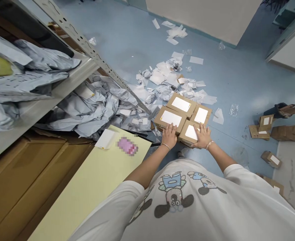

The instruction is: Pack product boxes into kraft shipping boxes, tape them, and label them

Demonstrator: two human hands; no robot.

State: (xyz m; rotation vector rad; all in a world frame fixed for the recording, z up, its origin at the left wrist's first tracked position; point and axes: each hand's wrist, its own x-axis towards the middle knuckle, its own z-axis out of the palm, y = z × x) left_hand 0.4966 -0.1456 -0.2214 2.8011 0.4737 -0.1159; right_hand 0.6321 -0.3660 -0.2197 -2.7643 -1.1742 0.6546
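White printed shirt fills the foreground, blue floor stretching ahead, pale yellow surface running along the left. Four labelled cardboard boxes bunch two by two near that surface's far corner; left hand lies with fingers spread on the near-left box, right hand splayed across the near-right one, bracelets at both wrists.
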